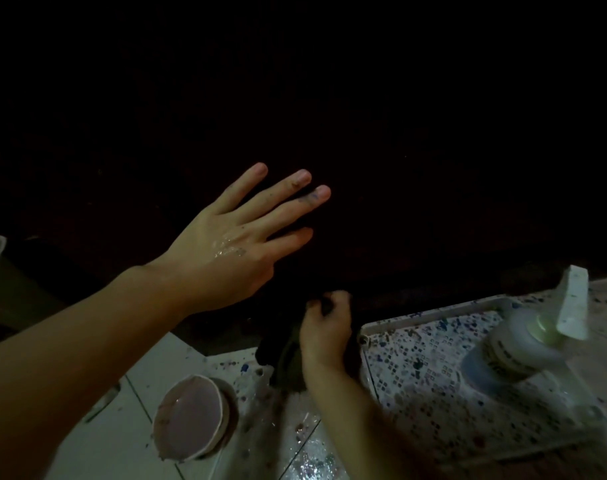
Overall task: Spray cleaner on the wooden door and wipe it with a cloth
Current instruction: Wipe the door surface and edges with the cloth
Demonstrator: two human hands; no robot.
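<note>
Door, dark, fills the view above the spattered floor. Right hand bunches a dark cloth at its foot, fingers closed; left hand lies flat, fingers spread. Wiping underway; next, probably, the spray bottle nearby.

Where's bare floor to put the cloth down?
Free: white tiles left of the bowl, under the left forearm. Crowded: the tray holds the spray bottle; between bowl and tray, the right hand grips the cloth over wet, spattered floor.
</note>
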